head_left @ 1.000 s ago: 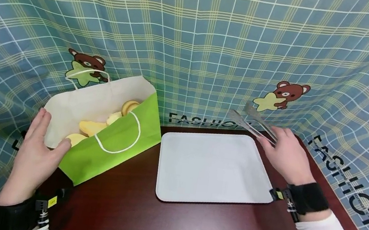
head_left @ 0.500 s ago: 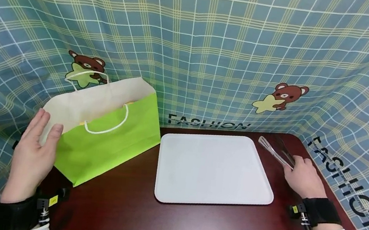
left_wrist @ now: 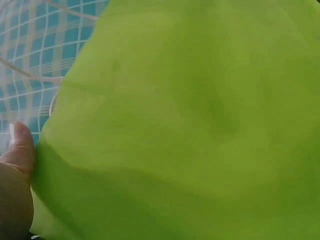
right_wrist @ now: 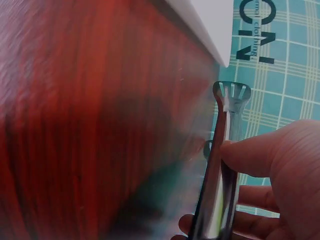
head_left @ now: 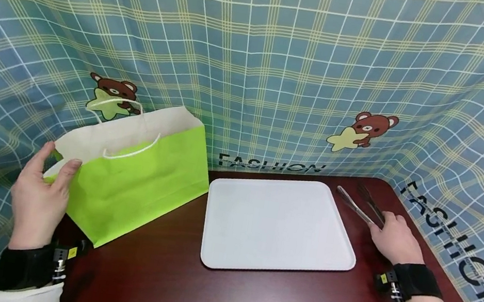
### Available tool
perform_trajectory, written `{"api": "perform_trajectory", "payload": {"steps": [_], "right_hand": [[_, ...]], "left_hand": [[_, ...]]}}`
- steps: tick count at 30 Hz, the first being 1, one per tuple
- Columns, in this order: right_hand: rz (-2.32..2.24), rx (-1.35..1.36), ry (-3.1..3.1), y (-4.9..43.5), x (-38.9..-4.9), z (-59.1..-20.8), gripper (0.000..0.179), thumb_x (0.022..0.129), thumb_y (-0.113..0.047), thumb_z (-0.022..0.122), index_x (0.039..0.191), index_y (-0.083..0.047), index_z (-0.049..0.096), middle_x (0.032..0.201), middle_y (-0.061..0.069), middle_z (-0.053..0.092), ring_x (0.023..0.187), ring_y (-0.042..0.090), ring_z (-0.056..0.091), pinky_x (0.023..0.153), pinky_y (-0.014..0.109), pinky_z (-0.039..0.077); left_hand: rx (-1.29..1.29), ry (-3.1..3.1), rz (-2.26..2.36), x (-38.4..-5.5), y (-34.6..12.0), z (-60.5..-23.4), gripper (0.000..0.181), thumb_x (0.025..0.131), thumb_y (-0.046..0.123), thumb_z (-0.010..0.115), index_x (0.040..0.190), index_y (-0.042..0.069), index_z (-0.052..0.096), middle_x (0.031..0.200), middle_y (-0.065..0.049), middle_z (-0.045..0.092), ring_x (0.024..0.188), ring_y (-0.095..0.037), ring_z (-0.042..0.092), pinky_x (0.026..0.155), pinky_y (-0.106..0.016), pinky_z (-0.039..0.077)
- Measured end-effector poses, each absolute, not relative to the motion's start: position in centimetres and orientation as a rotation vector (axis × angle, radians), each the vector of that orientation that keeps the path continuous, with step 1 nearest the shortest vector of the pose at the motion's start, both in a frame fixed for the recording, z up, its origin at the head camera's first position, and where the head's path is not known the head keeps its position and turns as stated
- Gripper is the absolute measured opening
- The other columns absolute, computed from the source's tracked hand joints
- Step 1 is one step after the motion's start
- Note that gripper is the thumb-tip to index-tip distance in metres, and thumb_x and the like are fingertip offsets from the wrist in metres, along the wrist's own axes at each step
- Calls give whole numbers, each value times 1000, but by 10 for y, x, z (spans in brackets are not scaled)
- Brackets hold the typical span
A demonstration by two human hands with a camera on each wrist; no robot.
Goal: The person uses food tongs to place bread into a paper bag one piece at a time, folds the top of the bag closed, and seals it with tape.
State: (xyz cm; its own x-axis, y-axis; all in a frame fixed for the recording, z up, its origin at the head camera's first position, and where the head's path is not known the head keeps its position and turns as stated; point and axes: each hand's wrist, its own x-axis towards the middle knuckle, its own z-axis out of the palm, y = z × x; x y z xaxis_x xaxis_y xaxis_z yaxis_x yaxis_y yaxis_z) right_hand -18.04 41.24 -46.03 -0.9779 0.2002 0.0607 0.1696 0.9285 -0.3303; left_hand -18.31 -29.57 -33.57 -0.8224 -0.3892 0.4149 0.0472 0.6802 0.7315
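My left hand [head_left: 38, 199] is at the left end of a green paper bag [head_left: 139, 177], thumb and fingers on either side of its end. In the left wrist view the thumb [left_wrist: 19, 150] lies along the bag's edge. The bag stands upright, with a white inside and white cord handles; its contents are hidden. My right hand [head_left: 398, 239] grips metal tongs [head_left: 357, 207] low over the table, right of a white tray [head_left: 279, 227]. The tongs' arms stand apart. A slotted tip of the tongs [right_wrist: 231, 95] shows in the right wrist view.
The dark red-brown table [head_left: 165, 286] carries the bag and the tray. A blue checked cloth [head_left: 259, 70] with bear prints hangs behind and along both sides, close to the bag's back and the table's right edge.
My right hand has brought the tongs down and right, from above the tray's far corner to the table. The left hand has closed on the bag's end; the bag's mouth has narrowed, hiding the yellow items.
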Motion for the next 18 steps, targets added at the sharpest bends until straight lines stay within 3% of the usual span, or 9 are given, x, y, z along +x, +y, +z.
{"api": "perform_trajectory", "payload": {"steps": [4, 8, 10, 14, 18], "right_hand": [[516, -280, -2997, 412, -180, -464, 70, 93, -39, 54, 136, 12, 35, 119, 35, 40, 98, 46, 51, 74, 60, 43], [512, -272, -3003, 411, -182, -467, 70, 92, -39, 56, 134, 13, 36, 118, 35, 42, 99, 46, 51, 75, 60, 43], [507, -268, -3006, 410, -184, -469, 69, 91, -39, 56, 133, 13, 37, 117, 35, 43, 98, 46, 51, 75, 60, 43], [498, -261, -3007, 409, -187, -470, 69, 91, -40, 56, 133, 12, 38, 116, 34, 44, 98, 45, 51, 75, 60, 44], [498, -260, -3009, 409, -188, -470, 70, 92, -42, 54, 134, 12, 36, 119, 35, 42, 102, 48, 49, 77, 62, 43]], "left_hand": [[358, -2385, -1075, -184, -305, -340, 74, 91, 51, 53, 151, 34, 14, 156, 4, 24, 141, -26, 25, 110, -49, 24], [414, -2462, -1052, -182, -314, -350, 79, 91, 55, 49, 152, 31, 6, 157, 2, 20, 132, -37, 34, 96, -53, 33], [420, -2493, -1026, -180, -318, -356, 81, 90, 56, 48, 153, 30, 4, 157, -2, 19, 128, -41, 38, 89, -54, 36], [413, -2568, -1002, -176, -324, -369, 85, 89, 60, 46, 153, 26, 2, 154, -18, 21, 126, -48, 38, 87, -59, 39], [385, -2627, -982, -173, -327, -380, 85, 90, 61, 45, 154, 18, 10, 147, -28, 30, 122, -52, 39, 85, -61, 37]]}}
